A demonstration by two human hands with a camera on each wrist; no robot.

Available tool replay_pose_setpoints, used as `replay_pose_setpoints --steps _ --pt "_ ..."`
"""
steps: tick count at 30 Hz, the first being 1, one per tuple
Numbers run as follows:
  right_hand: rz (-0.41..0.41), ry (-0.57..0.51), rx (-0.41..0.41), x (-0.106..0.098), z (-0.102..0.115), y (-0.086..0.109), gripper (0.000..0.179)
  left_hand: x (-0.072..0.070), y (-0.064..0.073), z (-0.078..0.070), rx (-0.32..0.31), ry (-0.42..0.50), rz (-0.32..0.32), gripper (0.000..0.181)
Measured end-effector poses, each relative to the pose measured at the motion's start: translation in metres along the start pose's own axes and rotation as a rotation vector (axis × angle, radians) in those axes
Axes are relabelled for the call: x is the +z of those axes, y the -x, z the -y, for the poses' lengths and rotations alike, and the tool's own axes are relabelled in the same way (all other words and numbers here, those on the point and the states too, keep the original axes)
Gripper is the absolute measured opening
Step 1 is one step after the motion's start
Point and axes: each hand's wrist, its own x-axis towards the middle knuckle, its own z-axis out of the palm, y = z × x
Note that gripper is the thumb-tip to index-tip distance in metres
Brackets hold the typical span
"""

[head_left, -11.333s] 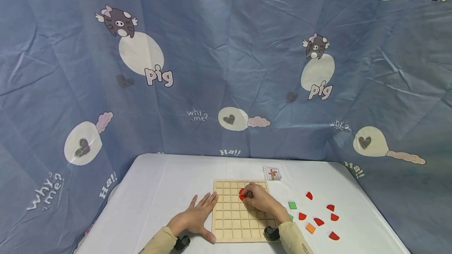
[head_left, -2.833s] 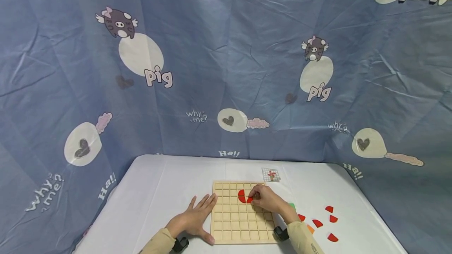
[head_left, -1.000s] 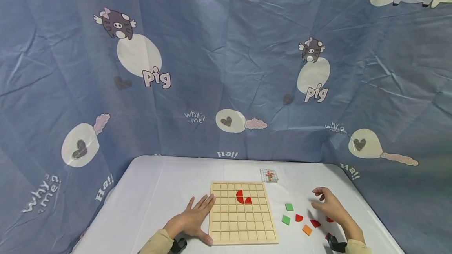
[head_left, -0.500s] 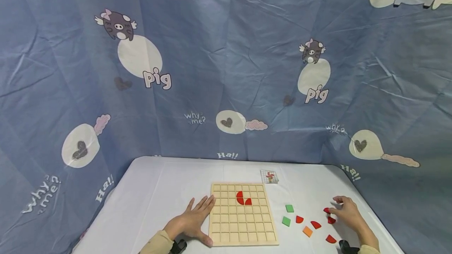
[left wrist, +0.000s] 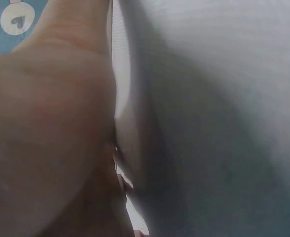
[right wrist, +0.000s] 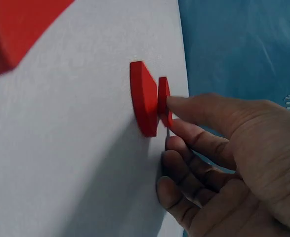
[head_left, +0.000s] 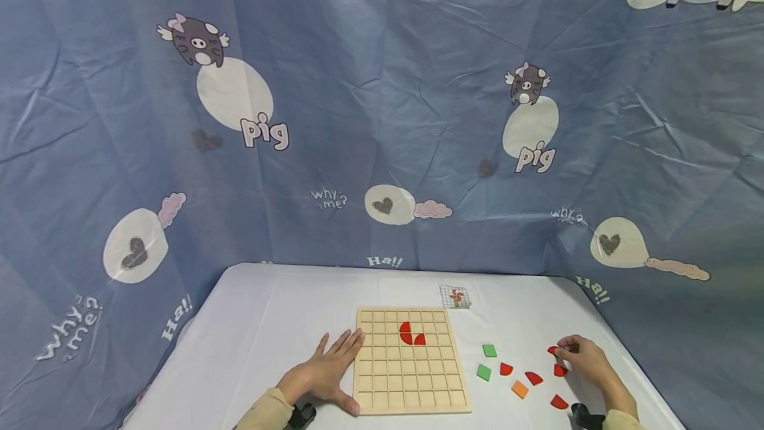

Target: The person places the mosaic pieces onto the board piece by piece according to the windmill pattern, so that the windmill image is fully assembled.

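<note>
My left hand (head_left: pixel 327 373) lies flat with spread fingers at the left edge of a wooden grid board (head_left: pixel 412 403). Three red quarter-circle pieces sit in the board's upper cells, one of them a red piece (head_left: pixel 420 339) at lower right. Far right on the table, my right hand (head_left: pixel 587 358) pinches another red quarter-circle piece (right wrist: pixel 163 101) between thumb and fingertips. Just beside it lies a loose red quarter-circle (right wrist: pixel 144 101). The left wrist view holds mostly the hand's underside (left wrist: pixel 46 123) and white cloth, both blurred.
Between board and right hand lie two green squares, the upper green square (head_left: pixel 489 350) farther back, an orange square (head_left: pixel 520 389) and several red quarter-circles. A small pattern card (head_left: pixel 455 297) lies behind the board. Blue printed cloth (head_left: pixel 382 111) hangs around the table.
My right hand left the board, where red pieces now stay, and moved right to the loose pieces. It now pinches one of the far red quarter-circles. The left hand has stayed put.
</note>
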Motion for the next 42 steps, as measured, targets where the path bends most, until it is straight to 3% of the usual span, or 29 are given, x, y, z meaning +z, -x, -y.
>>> replay_pose_setpoints --steps 7,19,25,36,42 --pt "0.017 0.006 0.017 -0.001 0.008 0.004 0.052 0.004 -0.001 0.004 0.004 0.0 -0.008 0.136" --pt "0.009 0.023 0.022 0.002 0.014 -0.002 0.03 0.002 -0.002 0.005 0.008 -0.005 -0.007 0.135" --pt "0.004 0.06 -0.028 0.012 0.026 -0.008 0.025 0.004 -0.003 0.007 0.003 0.003 -0.009 0.136" --pt "0.001 0.093 -0.15 0.036 0.066 -0.014 0.022 0.005 -0.002 0.007 0.001 0.001 -0.01 0.136" --pt "0.001 0.106 -0.167 0.045 0.075 -0.018 0.02 0.002 0.0 0.005 0.012 0.01 -0.004 0.135"
